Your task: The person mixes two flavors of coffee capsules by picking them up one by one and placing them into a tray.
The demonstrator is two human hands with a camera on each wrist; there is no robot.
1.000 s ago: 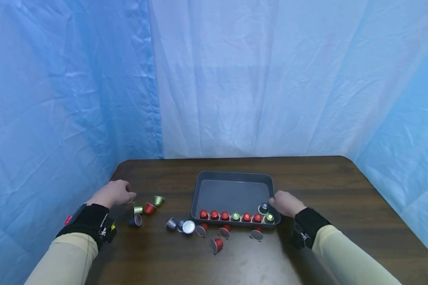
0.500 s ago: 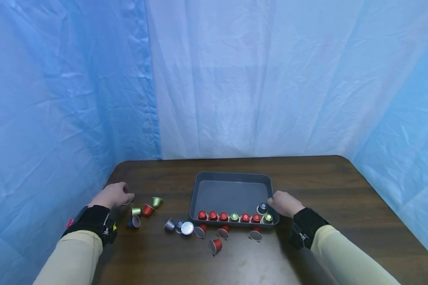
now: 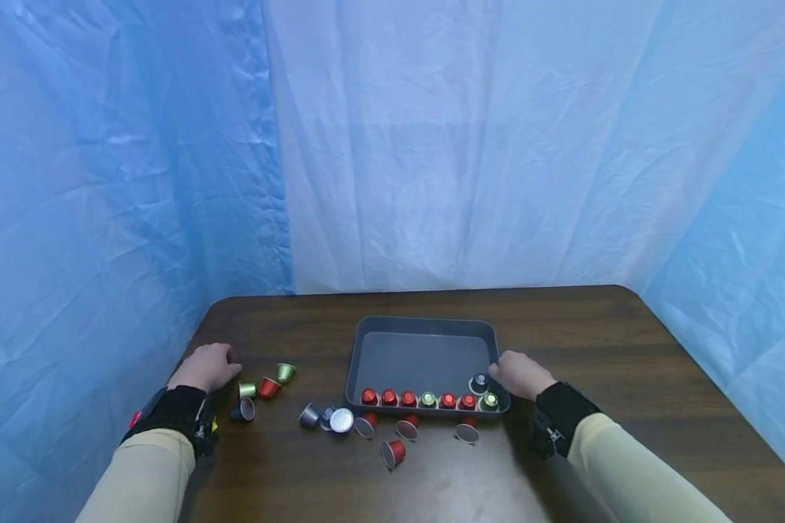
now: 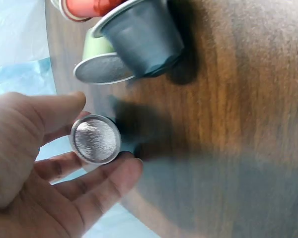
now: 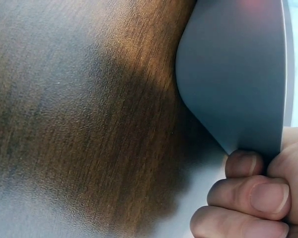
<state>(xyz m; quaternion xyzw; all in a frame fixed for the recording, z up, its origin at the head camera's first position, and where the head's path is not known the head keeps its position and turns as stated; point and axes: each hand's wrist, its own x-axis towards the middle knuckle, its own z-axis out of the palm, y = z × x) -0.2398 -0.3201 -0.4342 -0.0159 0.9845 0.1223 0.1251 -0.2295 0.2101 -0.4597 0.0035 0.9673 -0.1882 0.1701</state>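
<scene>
At the table's left, my left hand (image 3: 204,368) holds a coffee capsule (image 4: 96,139) between thumb and fingers, its silver foil lid facing the wrist camera. Its colour is hidden by the lid and fingers. Close by lie a dark capsule (image 4: 144,37), a green capsule (image 4: 102,69) and a red capsule (image 3: 269,387). My right hand (image 3: 520,374) grips the right rim of the dark grey tray (image 3: 425,319), fingers curled against the outer wall in the right wrist view. Along the tray's near side stands a row of red and green capsules; a dark capsule (image 3: 478,383) stands behind its right end.
Several loose capsules lie in front of the tray, among them a red capsule (image 3: 394,453) on its side and a capsule with its foil lid up (image 3: 341,420). Another green capsule (image 3: 286,373) lies left of the tray. Blue sheets (image 3: 392,145) hang around the brown table (image 3: 562,319).
My left hand has come slightly nearer the body, and the pale rim seen under its fingers earlier is hidden now in the head view. The right hand keeps its hold on the tray.
</scene>
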